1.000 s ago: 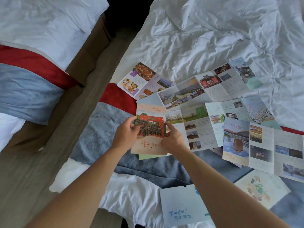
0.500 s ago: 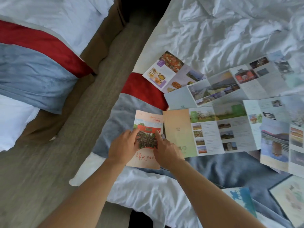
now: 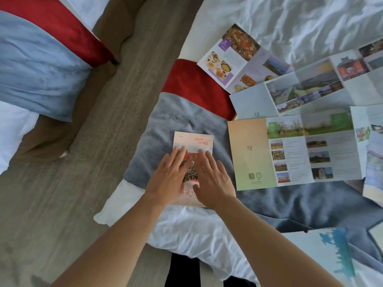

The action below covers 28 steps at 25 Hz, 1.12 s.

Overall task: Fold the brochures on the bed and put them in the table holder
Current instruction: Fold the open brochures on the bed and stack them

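Note:
A folded pink brochure [image 3: 193, 140] with red lettering lies flat on the grey bed runner [image 3: 165, 129]. My left hand [image 3: 167, 179] and my right hand [image 3: 211, 181] both press down on it, palms flat and fingers spread, side by side. Their palms hide its lower half. Several unfolded brochures lie to the right: a green-and-peach one [image 3: 290, 152], a pale blue one with landscape photos [image 3: 294, 92] and a purple food one [image 3: 238, 56]. No table holder is in view.
A blue-and-white folded sheet [image 3: 323, 251] lies near the bed's front right corner. White rumpled sheets [image 3: 300, 23] cover the far bed. A wooden floor strip [image 3: 116, 112] separates this bed from a second bed [image 3: 37, 65] on the left.
The folded brochure was held up in both hands, then carried left and laid on the grey runner. Both hands now lie flat on top of it.

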Tool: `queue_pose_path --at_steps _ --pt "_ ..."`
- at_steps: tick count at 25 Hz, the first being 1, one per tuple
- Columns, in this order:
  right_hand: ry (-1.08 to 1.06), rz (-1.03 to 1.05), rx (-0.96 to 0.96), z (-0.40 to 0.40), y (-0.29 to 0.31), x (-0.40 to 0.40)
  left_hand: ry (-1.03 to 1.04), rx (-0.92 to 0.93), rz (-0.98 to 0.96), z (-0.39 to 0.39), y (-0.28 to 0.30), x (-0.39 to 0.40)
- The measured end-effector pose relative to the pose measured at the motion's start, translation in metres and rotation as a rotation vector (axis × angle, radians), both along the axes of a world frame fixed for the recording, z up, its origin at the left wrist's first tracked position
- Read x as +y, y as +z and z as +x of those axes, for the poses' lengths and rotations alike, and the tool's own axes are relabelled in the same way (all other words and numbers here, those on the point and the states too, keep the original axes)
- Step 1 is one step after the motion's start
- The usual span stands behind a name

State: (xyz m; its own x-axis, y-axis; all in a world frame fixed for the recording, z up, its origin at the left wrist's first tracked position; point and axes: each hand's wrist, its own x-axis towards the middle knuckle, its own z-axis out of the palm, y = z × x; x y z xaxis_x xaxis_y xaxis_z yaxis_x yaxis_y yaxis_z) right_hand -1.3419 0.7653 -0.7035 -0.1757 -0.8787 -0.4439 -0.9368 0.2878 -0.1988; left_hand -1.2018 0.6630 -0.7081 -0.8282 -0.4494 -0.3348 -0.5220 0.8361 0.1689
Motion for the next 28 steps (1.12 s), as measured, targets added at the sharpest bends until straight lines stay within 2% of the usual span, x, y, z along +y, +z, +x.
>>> queue_pose_path --at_steps 3,8,11,15,20,23,26,28 --pt "-0.002 0.082 -0.011 0.004 -0.021 -0.005 0.024 -0.051 0.082 -0.002 -0.015 -0.005" --pt "0.002 0.147 0.013 0.004 -0.032 -0.010 0.047 -0.137 0.060 -0.010 -0.027 -0.007" --pt "0.012 0.184 0.003 0.004 -0.020 -0.016 0.038 -0.177 0.057 -0.019 -0.013 -0.007" --pt "0.018 -0.061 -0.018 0.000 0.007 -0.015 -0.006 -0.046 0.025 -0.028 0.018 -0.011" --pt "0.011 0.038 -0.085 0.003 0.003 -0.016 0.071 -0.178 0.125 -0.026 0.013 0.003" --pt "0.040 -0.025 -0.032 0.000 0.000 -0.021 0.034 -0.133 0.055 -0.033 0.007 0.002" --pt "-0.032 -0.007 -0.047 -0.007 -0.005 -0.017 0.025 -0.236 -0.025 -0.039 0.003 -0.005" --pt "-0.027 0.022 -0.072 -0.011 -0.011 -0.016 0.065 -0.299 0.006 -0.041 -0.004 -0.008"
